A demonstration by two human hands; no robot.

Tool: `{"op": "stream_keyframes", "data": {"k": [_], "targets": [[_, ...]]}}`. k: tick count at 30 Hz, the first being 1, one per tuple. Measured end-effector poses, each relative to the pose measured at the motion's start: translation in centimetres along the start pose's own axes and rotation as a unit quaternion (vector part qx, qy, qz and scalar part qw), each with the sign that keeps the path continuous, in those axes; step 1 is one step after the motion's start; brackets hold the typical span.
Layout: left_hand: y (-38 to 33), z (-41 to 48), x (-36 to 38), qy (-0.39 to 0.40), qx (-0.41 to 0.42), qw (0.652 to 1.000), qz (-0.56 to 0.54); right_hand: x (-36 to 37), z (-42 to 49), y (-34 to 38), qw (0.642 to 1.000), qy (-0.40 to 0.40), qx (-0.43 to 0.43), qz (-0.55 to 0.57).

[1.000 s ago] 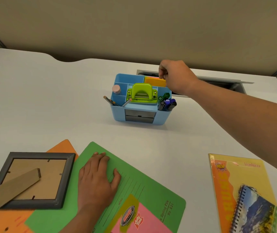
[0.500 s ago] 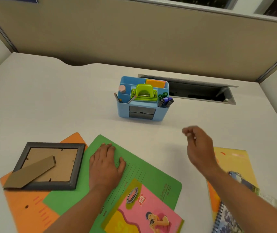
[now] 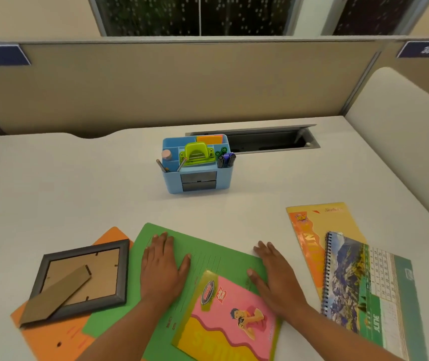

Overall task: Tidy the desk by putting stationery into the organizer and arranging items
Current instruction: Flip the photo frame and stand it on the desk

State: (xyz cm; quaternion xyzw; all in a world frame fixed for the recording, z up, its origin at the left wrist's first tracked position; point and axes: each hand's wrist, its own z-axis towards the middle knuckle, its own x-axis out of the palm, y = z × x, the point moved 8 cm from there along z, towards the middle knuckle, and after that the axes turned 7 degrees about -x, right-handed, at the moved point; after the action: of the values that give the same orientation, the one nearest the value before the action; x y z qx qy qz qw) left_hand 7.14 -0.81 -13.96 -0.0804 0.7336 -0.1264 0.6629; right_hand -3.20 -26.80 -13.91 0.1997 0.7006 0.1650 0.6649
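Organizer (image 3: 173, 181) with punch (image 3: 196, 153), markers (image 3: 226, 160)

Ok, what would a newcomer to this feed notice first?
The blue organizer, mid-desk, packed with pens and a lime hole punch. Nearer, the left hand and right hand lie flat on the green folder, a pink booklet between them. A face-down frame sits left, a calendar right.
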Motion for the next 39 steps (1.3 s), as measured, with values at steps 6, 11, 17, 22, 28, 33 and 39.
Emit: {"op": "stream_keyframes", "data": {"k": [6, 11, 17, 22, 28, 33, 39], "targets": [[-0.9, -2.7, -0.2, 0.015, 0.007, 0.998, -0.066, 0.6, -1.1, 0.7, 0.993, 0.013, -0.019, -0.116], [-1.1, -4.5, 0.6, 0.014, 0.013, 0.996, -0.086, 0.7, -1.1, 1.0, 0.994, -0.013, -0.016, -0.103], [-0.5, -5.0, 1.6, 0.000, 0.056, 0.998, 0.019, 0.9, -1.3, 1.3, 0.995, -0.030, -0.016, -0.091], [-1.2, -4.5, 1.2, -0.007, 0.043, 0.999, 0.020, 0.1, -0.5, 1.1, 0.996, -0.033, -0.024, -0.083], [-2.2, -4.5, 0.7, -0.013, 0.053, 0.998, 0.027, -0.4, -0.4, 0.7, 0.995, -0.014, -0.041, -0.092], [-2.4, -4.7, 1.2, 0.000, 0.047, 0.998, 0.042, -0.2, -0.4, 0.3, 0.994, -0.010, -0.051, -0.100], [-2.3, -5.4, 1.3, 0.015, 0.035, 0.998, 0.046, 0.4, -0.7, 0.0, 0.992, -0.004, -0.056, -0.114]]}}
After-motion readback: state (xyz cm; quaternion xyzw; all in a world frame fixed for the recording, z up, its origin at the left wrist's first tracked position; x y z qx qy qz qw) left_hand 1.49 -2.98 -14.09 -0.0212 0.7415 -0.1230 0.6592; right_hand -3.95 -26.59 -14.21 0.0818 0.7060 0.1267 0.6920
